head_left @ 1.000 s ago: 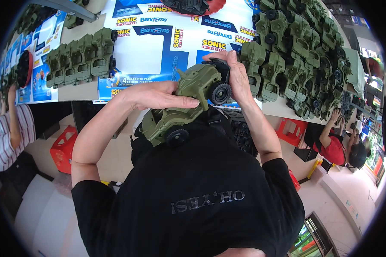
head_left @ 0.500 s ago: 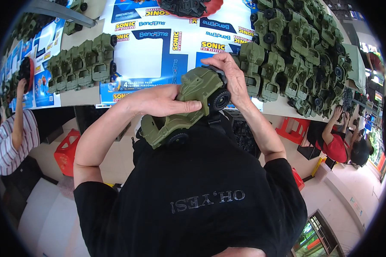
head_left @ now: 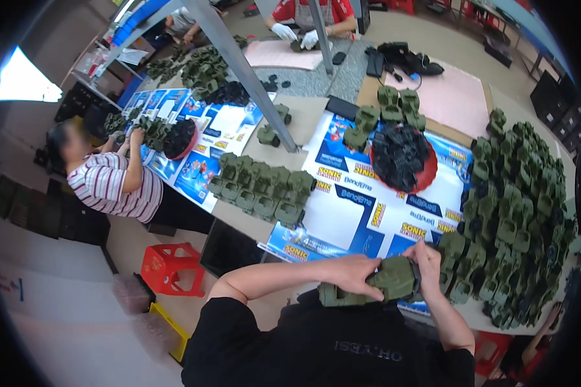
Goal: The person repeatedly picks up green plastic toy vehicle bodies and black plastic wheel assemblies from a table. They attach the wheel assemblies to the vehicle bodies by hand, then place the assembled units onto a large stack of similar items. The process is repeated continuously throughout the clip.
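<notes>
Green toy vehicle: held nearer the person than the red bowl.
Left hand: its grip clasps the vehicle's body.
Right hand: its grip curls closed on the vehicle's dark end.
Vehicle row: left of the bowl.
Vehicle pile: right of the bowl.

Tan tabletop, partly covered by blue-and-white printed sheet. Row of olive toy vehicles left of sheet, dense batch of same at right. Red dish heaped with black parts sits on sheet.
</notes>
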A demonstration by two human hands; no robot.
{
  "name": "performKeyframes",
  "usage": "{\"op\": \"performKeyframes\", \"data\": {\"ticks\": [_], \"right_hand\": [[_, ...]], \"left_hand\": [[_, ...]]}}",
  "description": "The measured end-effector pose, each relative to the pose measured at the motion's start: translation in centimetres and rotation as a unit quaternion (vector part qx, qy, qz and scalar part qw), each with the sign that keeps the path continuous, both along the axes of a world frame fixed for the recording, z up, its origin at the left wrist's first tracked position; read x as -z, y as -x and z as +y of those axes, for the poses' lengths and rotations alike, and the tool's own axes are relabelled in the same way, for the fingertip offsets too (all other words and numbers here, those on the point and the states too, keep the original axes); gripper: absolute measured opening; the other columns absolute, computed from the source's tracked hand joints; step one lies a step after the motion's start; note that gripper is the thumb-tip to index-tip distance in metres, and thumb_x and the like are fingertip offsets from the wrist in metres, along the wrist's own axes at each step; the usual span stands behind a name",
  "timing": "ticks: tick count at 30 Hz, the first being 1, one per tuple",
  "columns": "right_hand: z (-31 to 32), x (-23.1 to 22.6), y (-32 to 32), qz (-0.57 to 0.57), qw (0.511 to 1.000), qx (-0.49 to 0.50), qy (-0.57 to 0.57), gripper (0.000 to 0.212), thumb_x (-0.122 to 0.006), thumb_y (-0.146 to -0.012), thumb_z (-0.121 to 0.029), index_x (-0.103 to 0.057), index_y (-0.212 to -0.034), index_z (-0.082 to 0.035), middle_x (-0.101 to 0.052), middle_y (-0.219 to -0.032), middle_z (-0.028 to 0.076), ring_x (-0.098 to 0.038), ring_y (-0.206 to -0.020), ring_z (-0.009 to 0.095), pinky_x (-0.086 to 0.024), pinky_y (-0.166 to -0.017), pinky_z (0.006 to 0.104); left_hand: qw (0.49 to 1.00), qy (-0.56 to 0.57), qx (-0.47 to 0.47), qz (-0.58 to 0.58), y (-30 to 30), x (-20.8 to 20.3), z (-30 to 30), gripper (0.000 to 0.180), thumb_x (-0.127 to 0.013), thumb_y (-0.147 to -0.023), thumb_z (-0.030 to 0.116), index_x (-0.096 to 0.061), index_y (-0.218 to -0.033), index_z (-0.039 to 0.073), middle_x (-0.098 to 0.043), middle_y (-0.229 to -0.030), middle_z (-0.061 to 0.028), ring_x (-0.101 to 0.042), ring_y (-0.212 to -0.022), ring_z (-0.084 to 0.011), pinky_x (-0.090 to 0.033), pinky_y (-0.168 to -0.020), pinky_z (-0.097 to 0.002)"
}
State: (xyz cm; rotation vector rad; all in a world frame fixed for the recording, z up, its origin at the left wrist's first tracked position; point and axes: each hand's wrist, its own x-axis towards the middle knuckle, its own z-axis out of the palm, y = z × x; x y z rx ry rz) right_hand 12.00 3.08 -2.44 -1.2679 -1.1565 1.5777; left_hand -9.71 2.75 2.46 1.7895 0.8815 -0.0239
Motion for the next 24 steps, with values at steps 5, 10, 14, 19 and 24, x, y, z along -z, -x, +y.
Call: {"op": "performKeyframes", "data": {"ticks": [5, 10, 14, 19, 24], "right_hand": [[-3.1, -1.7, 0.0, -0.01, 0.99, -0.134, 0.051, 0.053, -0.025, -0.099, -0.044, -0.057, -0.107, -0.003, -0.058, -0.095, 0.007, -0.051, -0.09, 0.016, -0.04, -0.08, 0.031], [-4.9, -6.0, 0.4, -0.108, 0.97, -0.204, -0.078, 0.049, -0.025, -0.098, -0.04, -0.058, -0.106, -0.003, -0.06, -0.099, 0.019, -0.057, -0.095, 0.034, -0.042, -0.084, 0.0373], [-5.3, -5.6, 0.9, -0.083, 0.974, -0.173, -0.121, 0.048, -0.029, -0.097, -0.039, -0.059, -0.1, -0.002, -0.06, -0.086, 0.023, -0.057, -0.086, 0.039, -0.041, -0.077, 0.0417], [-5.4, -5.6, 0.4, -0.085, 0.969, -0.18, -0.145, 0.033, -0.034, -0.094, -0.024, -0.057, -0.095, 0.0, -0.061, -0.092, 0.021, -0.058, -0.089, 0.037, -0.044, -0.077, 0.0397], [-6.7, -1.8, 1.7, -0.051, 0.967, -0.119, -0.221, 0.036, -0.032, -0.094, -0.027, -0.056, -0.094, 0.0, -0.06, -0.084, 0.021, -0.058, -0.082, 0.038, -0.042, -0.071, 0.0411]], "left_hand": [[0.997, -0.057, 0.041, 0.013, 0.1, -1.5, -1.7, 0.075, -0.072, -0.071, 0.045, -0.042, -0.116, -0.006, -0.06, -0.091, -0.0233, -0.058, -0.089, -0.0395, -0.047, -0.074, -0.0439], [0.989, -0.125, 0.074, 0.016, -0.1, -2.5, -3.0, 0.078, -0.077, -0.067, 0.035, -0.038, -0.121, -0.006, -0.06, -0.097, -0.0236, -0.059, -0.092, -0.0387, -0.047, -0.079, -0.0441], [0.976, -0.195, 0.086, 0.052, 0.4, -1.5, -3.9, 0.078, -0.078, -0.066, 0.032, -0.039, -0.123, -0.004, -0.058, -0.1, -0.0224, -0.057, -0.091, -0.0397, -0.046, -0.08, -0.0446], [0.958, -0.236, 0.124, 0.103, 0.4, -1.0, -3.9, 0.081, -0.079, -0.061, 0.03, -0.041, -0.123, -0.004, -0.054, -0.108, -0.0215, -0.055, -0.095, -0.0383, -0.046, -0.08, -0.044], [0.959, -0.223, 0.117, 0.127, 0.3, -1.3, -3.9, 0.08, -0.079, -0.062, 0.031, -0.041, -0.122, -0.006, -0.059, -0.096, -0.0203, -0.057, -0.086, -0.0382, -0.047, -0.076, -0.0437]]}}
